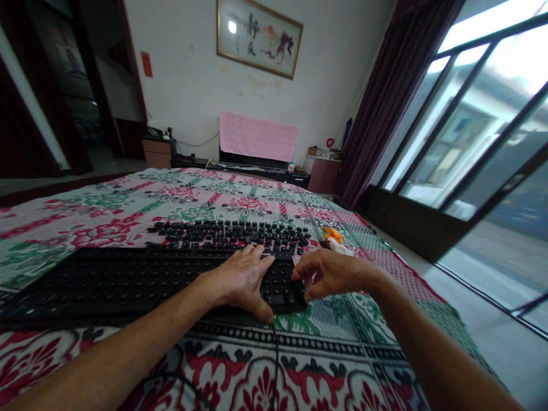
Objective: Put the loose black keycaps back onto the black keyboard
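A black keyboard [124, 274] lies across the patterned cloth, most of its key positions bare, with a few keycaps still on at its lower right. My left hand [240, 277] rests on its right part, fingers stretched forward and thumb spread towards the front edge. At the right end, my right hand [319, 271] has its thumb and index finger curled around a black keycap at the keyboard's corner; the fingers partly hide it. Just behind the keyboard, many loose black keycaps [231, 231] are spread in rows.
An orange and white crumpled item [334, 237] lies beyond my right hand. A black cable [275, 354] runs towards me over the flowered cloth [240, 202]. Farther off stand a low cabinet with a pink towel [259, 136], and glass doors [462, 131] at right.
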### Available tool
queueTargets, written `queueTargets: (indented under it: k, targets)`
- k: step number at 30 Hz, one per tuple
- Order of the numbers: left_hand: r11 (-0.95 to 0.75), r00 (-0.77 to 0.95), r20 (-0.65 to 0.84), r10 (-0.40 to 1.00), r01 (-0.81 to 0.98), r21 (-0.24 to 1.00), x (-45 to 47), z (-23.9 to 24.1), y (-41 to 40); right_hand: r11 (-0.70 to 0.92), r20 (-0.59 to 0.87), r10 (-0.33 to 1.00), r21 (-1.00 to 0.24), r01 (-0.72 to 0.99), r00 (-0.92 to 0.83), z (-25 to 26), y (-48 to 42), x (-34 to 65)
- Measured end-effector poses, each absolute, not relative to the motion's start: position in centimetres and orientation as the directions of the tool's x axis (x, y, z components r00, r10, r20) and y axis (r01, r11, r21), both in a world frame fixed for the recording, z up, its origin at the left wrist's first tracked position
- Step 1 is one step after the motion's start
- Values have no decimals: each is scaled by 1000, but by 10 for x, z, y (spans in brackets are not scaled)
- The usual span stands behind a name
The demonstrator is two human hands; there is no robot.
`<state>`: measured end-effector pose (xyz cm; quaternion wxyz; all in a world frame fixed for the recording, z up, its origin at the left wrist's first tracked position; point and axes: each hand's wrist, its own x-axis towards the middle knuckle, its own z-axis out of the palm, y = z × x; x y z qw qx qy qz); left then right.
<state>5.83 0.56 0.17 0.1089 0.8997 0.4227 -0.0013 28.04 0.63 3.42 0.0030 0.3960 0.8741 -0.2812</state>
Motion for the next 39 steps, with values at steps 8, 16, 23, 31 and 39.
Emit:
queueTargets:
  k: [8,16,23,31,39]
  targets:
    - [-628,653,-85,752,750,208,59,-1,8,625,-198,674,-361,692,-712,40,2,274]
    - [-619,645,-99,757,758,206,59,0,6,582,-211,667,-451,676,-715,40,1,277]
    - [-616,645,-101,758,758,215,59,2,6,458,-279,650,-598,658,-707,37,5,286]
    - [-607,640,-127,758,763,224,59,3,6,479,-263,661,-573,665,-703,37,3,282]
    - [-609,643,-126,755,760,226,59,2,6,539,-253,669,-482,690,-699,38,3,279]
